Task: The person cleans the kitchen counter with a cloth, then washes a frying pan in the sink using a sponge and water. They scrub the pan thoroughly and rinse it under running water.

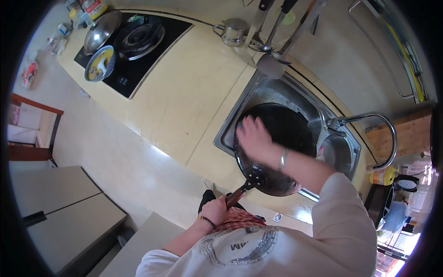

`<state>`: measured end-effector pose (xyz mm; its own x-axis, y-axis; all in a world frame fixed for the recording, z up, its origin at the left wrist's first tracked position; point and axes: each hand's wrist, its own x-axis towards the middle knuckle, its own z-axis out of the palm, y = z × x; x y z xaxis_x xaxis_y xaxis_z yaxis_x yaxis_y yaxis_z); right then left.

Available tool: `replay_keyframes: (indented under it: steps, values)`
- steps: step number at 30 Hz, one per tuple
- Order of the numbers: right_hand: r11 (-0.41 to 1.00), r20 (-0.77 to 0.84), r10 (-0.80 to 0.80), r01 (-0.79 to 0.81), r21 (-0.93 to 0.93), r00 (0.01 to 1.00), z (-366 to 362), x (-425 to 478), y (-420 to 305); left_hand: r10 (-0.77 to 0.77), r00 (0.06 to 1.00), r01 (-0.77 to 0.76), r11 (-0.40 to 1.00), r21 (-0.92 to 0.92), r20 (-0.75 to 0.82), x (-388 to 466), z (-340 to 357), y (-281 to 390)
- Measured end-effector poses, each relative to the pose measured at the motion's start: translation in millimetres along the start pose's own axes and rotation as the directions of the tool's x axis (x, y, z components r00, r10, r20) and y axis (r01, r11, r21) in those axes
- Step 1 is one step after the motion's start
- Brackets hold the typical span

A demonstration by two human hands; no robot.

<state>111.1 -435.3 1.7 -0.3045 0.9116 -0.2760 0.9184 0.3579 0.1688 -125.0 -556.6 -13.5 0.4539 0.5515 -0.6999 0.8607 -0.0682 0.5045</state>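
Note:
A dark wok (283, 121) sits tilted over the stainless steel sink (273, 85), its near rim reaching past the counter's front. My left hand (216, 211) is wrapped around the wok's wooden handle (235, 198), close to my body. Over the left part of the wok's inside is my right hand (255, 138), back upward and blurred. Its palm side is hidden, so I cannot tell whether it holds anything or touches the metal. The chrome faucet (389, 131) arches at the right of the sink, beside a smaller basin (337, 154).
Spatulas and ladles, including a wide turner (271, 65), hang above the sink's back edge. A lidded metal pot (235, 33) stands on the counter (180, 93). On the black cooktop (152, 52) are a bowl of yellowish food with a white spoon (102, 65) and a domed lid (102, 33).

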Motion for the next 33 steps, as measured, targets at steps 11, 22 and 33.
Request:
replay_keyframes:
  steps: [11,22,33]
  values:
    - [0.984,-0.006,0.047,-0.048,-0.17,0.999,22,-30,-60,0.043,0.999,-0.043,0.999,-0.004,-0.015,12,5,-10]
    - [0.796,0.394,0.549,-0.604,0.022,0.737,8,69,61,0.138,0.988,-0.14,0.99,0.028,0.067,14,2,-23]
    - [0.884,0.046,0.455,-0.458,0.091,0.889,10,-21,51,0.122,0.984,-0.131,0.989,0.066,0.13,16,6,-23]
